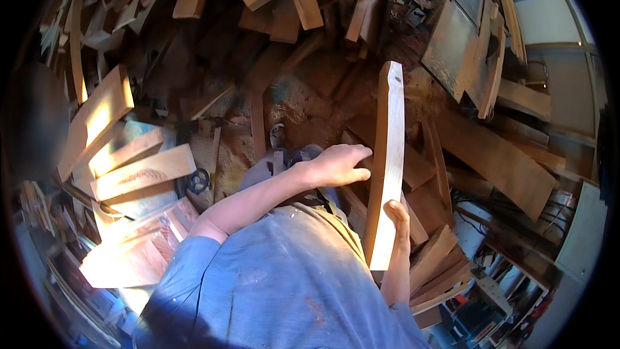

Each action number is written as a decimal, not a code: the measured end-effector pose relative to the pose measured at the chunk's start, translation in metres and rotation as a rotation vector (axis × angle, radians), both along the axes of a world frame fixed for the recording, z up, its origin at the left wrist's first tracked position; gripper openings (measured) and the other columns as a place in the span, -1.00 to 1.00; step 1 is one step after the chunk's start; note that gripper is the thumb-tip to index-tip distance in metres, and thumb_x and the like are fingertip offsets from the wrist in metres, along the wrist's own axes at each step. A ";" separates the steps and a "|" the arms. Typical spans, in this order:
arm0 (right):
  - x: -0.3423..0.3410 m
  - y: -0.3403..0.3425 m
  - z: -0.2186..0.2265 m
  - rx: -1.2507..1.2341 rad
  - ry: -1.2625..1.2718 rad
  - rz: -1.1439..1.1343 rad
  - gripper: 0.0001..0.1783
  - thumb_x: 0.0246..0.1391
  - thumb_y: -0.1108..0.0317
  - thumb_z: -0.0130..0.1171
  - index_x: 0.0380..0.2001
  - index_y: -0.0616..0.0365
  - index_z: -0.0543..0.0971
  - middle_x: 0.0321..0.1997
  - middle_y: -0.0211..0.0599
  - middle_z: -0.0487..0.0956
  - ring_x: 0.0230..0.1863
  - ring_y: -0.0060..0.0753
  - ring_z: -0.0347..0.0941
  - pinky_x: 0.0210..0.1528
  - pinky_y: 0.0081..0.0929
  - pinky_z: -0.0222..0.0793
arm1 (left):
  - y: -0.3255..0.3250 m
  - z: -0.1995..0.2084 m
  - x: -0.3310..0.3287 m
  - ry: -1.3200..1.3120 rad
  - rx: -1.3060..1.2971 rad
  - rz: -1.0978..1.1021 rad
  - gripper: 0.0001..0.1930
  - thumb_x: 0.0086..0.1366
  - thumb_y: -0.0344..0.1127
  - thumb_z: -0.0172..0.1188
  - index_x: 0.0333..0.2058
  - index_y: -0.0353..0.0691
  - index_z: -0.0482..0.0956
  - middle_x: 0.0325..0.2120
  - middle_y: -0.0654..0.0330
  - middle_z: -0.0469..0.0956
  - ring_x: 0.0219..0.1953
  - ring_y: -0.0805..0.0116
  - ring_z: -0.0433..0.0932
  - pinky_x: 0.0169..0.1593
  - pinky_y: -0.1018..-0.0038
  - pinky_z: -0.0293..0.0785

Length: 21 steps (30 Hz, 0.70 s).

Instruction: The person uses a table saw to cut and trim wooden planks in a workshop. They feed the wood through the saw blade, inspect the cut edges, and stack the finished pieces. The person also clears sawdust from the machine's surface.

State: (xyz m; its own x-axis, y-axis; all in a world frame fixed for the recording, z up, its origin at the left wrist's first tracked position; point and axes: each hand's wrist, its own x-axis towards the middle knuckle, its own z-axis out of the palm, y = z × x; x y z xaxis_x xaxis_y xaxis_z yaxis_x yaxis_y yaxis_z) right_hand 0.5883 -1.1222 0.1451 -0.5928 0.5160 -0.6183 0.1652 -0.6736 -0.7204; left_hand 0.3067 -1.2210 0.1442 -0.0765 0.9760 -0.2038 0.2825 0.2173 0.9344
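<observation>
A long, thick wooden beam [390, 148] stands tilted up in front of me on the right, its pale face lit and its left side darker brown. A dark mark shows near its far end. My right hand [399, 220] grips the near part of it, thumb on the pale face and the other fingers mostly hidden behind. My left hand [339, 165] hovers just left of the beam with a small gap between them. Its thumb is apart from the loosely bent fingers, and nothing shows in it.
Many offcuts and boards [303, 6] are piled at the far side. Sunlit planks [145, 171] lean at left. A wide board [497, 161] lies at right, near a dusty machine table [462, 32]. Wood pieces [439, 265] are stacked beside my right arm.
</observation>
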 end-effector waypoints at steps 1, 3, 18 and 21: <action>-0.004 -0.006 0.002 0.004 -0.001 -0.027 0.01 -0.07 0.14 0.37 0.43 0.28 0.23 0.19 -0.17 0.53 0.12 -0.36 0.52 0.14 -0.47 0.42 | 0.004 -0.009 -0.003 -0.110 -0.060 0.028 -0.35 0.36 -0.01 0.28 0.17 -0.48 0.44 0.22 -0.29 0.46 0.23 -0.19 0.50 0.27 0.14 0.44; -0.018 -0.015 0.013 0.032 0.017 -0.050 0.04 -0.07 0.14 0.38 0.45 0.30 0.22 0.21 -0.18 0.52 0.13 -0.36 0.51 0.16 -0.46 0.40 | 0.012 -0.022 -0.005 -0.275 -0.137 0.009 -0.27 0.37 0.05 0.27 0.23 -0.50 0.38 0.24 -0.36 0.42 0.28 -0.17 0.46 0.30 0.15 0.40; -0.046 0.015 0.046 0.531 -0.385 -0.055 0.25 -0.25 0.01 0.59 0.49 0.23 0.23 0.28 -0.02 0.48 0.30 -0.12 0.41 0.37 -0.23 0.27 | 0.157 -0.041 0.026 -1.410 -0.349 0.213 -0.19 0.36 0.52 -0.06 0.28 -0.03 0.40 0.13 0.27 0.53 0.16 0.32 0.49 0.28 0.20 0.39; -0.043 0.038 0.061 0.854 -0.549 0.170 0.07 -0.18 0.13 0.58 0.41 0.20 0.34 0.19 0.12 0.45 0.23 0.10 0.42 0.32 -0.14 0.32 | 0.189 -0.043 0.031 -1.649 -0.234 0.239 -0.18 0.33 0.56 -0.10 0.21 -0.03 0.45 -0.02 0.22 0.60 0.03 0.28 0.59 0.15 0.18 0.56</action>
State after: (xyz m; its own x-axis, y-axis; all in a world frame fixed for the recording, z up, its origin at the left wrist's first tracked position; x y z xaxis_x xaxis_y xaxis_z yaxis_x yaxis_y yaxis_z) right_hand 0.5453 -1.0844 0.2057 -0.4451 0.8463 -0.2926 0.6618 0.0908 -0.7442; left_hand 0.3373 -1.0323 0.1012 0.2200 0.9142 -0.3404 -0.9536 0.2750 0.1223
